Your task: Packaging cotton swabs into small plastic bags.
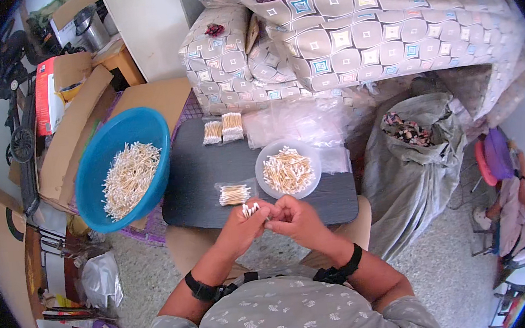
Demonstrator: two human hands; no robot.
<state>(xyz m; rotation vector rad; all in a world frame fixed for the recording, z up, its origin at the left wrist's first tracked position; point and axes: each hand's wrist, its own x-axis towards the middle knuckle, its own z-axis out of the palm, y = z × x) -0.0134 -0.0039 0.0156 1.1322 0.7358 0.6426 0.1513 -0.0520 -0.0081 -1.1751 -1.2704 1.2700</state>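
My left hand (241, 232) is closed round a small bunch of cotton swabs (250, 210), whose white tips stick up above the fingers. Touching its fingertips is my right hand (298, 224), pinched shut; whatever lies in that pinch is hidden. Both hands are over the near edge of a dark table (194, 177). Just beyond the left hand lies a clear bag of swabs (234, 194). A whitish round bowl (316, 173) of loose swabs stands beyond the right hand. Two filled swab packs, one smaller (212, 133) and one larger (232, 127), lie at the far edge.
Clear plastic bags (300, 124) spread over the table's far right. Left of it, a big blue basin (87, 203) holds many loose swabs. A grey sack (397, 189) with patterned cloth stands at right. Behind is a sofa with a patterned cover (364, 34).
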